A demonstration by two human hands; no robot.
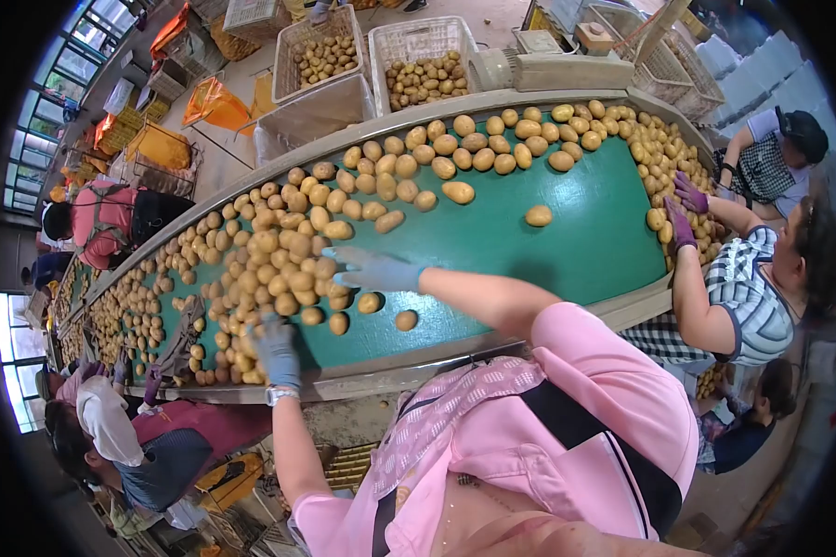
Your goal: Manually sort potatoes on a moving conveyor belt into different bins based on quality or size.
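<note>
A: Where are the potatoes being carried?

B: They are being borne on the green belt, and the thickest heap is being flanked by 2 gloved hands.

A: How are the fingers being held?

B: On the right hand they are being spread wide, pointed at the heap's right side, and no potato is being gripped that can be seen. On the left hand, at the heap's near side, they are being blurred and partly hidden; whether anything is being held cannot be told.

A: Why might the right fingers be being fanned like that?

B: Presumably a broader front is being offered to loose, round things than a pinch would give.

A: And what is being done by the edges?

B: Rolling potatoes are probably being checked by the near rim and the far rim.

A: What is being placed farther out?

B: Past the far rim, 2 pale crates with potatoes inside are being stood close by, likely for easy reach. Toward the right end, a crowded band is being touched by a co-worker's purple gloves.
</note>
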